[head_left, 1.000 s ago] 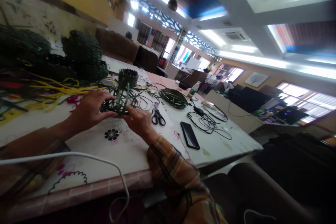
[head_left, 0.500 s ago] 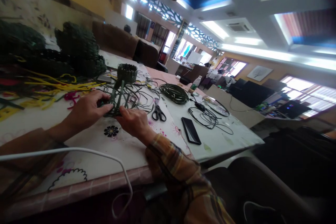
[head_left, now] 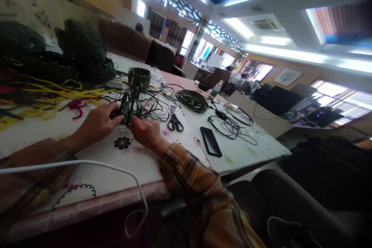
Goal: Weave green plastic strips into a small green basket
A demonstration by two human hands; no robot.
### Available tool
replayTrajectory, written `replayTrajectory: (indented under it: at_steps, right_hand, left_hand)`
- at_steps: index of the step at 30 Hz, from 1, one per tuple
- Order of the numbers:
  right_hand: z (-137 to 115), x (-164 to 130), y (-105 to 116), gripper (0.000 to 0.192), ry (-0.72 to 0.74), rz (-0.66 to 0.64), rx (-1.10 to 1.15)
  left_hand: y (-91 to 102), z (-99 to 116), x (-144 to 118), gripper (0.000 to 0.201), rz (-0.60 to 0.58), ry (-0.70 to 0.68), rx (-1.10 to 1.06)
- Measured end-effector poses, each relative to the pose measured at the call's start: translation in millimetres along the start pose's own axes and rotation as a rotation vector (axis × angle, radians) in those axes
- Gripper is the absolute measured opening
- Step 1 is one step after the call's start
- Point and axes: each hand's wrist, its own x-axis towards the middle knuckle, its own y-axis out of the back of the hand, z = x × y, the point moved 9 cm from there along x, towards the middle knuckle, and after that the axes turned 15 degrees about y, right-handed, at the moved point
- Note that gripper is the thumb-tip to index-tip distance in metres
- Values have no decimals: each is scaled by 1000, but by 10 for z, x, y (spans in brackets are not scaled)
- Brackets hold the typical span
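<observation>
Between my hands is a small piece of dark green weaving strips point(head_left: 130, 106), several of them standing up and crossing. My left hand point(head_left: 100, 122) grips its left side, thumb and fingers closed on it. My right hand point(head_left: 147, 131) pinches the near right edge of the same piece. Just behind stands a round woven green basket point(head_left: 139, 78). Loose dark strips point(head_left: 157, 104) spread out to the right of the piece. Black-handled scissors point(head_left: 175, 123) lie to the right of my right hand. The fingers' far sides are hidden.
A coil of green strip point(head_left: 192, 100), a black phone point(head_left: 210, 141) and a looped black cable point(head_left: 229, 128) lie on the right. Yellow strips point(head_left: 75, 94) and a dark green pile point(head_left: 84, 52) are at the left. A white cable point(head_left: 95, 164) crosses in front.
The view has shifted slightly. Both hands keep their hold on the green woven piece, whose upright strips now look more spread and crossed.
</observation>
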Motion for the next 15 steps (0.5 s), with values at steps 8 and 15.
replayTrajectory:
  at_steps: [8,15]
  right_hand:
    - [66,-23,59,37,-34,-36,22]
    - [159,-27,141,37,-117,-110,75]
  left_hand:
    - [-5,13,-51,27,-36,-45,-55]
    - [113,196,-47,38,32,-333,6]
